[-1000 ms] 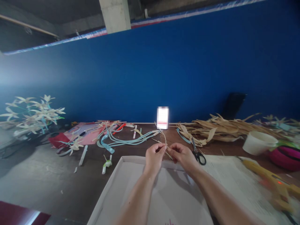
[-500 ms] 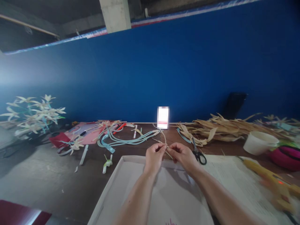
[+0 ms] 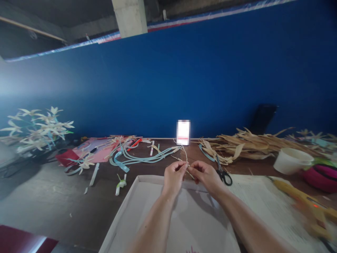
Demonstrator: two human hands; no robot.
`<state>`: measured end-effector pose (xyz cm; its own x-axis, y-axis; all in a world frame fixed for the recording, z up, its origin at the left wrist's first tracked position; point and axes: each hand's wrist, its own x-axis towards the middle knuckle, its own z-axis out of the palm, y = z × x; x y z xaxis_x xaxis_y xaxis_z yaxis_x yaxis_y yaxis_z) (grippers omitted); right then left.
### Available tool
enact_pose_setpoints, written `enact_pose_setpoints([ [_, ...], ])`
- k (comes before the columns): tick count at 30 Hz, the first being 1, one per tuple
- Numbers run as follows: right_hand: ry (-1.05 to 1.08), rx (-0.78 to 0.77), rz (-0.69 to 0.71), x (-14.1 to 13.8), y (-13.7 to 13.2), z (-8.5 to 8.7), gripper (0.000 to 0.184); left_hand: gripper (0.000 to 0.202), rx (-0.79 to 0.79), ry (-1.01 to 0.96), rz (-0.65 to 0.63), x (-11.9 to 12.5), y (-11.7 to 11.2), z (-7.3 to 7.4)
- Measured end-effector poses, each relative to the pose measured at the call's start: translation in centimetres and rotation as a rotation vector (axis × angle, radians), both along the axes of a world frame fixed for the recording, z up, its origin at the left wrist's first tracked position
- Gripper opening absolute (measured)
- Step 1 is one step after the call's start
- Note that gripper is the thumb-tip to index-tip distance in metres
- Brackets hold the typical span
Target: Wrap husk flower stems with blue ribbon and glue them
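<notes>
My left hand (image 3: 173, 176) and my right hand (image 3: 206, 176) meet above the far edge of a white cardboard tray (image 3: 147, 211). Both pinch a thin dry straw strip (image 3: 185, 160) between thumb and fingers, and its loose end sticks up and away from me. Black-handled scissors (image 3: 223, 173) lie just right of my right hand. A heap of dried leaves (image 3: 252, 144) spreads behind them.
Pale blue strips (image 3: 142, 157) and paper scraps litter the table's left middle. Finished pale straw flowers (image 3: 39, 128) stand far left. A white cup (image 3: 291, 160), a pink bowl (image 3: 322, 175) and a yellow glue gun (image 3: 302, 200) sit on the right. A phone (image 3: 183, 132) leans on the blue wall.
</notes>
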<state>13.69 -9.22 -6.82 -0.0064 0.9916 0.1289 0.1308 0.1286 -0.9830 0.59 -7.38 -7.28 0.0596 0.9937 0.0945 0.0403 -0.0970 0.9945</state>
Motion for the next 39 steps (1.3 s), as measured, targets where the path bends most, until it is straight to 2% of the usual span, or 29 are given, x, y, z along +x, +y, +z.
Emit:
enact_pose_setpoints([
  [16,-0.007,-0.021,-0.013,-0.1,-0.1,0.2,0.022,0.029,0.017,0.003,-0.033,-0.1,-0.2,0.1],
  [21,0.02,-0.022,-0.014,0.0,0.1,-0.2,0.024,0.031,0.017,-0.012,-0.06,-0.1,-0.2,0.2],
  [25,0.074,-0.031,0.001,-0.1,0.2,-0.3,0.026,0.032,-0.033,-0.069,-0.082,-0.1,-0.1,0.2],
  [31,0.038,-0.051,-0.016,-0.3,-0.1,0.2,0.027,0.036,-0.101,-0.149,-0.101,-0.1,0.2,-0.2],
  [39,0.066,-0.023,0.033,-0.2,-0.5,0.7,0.028,0.031,0.003,-0.035,-0.034,-0.4,0.3,-0.2],
])
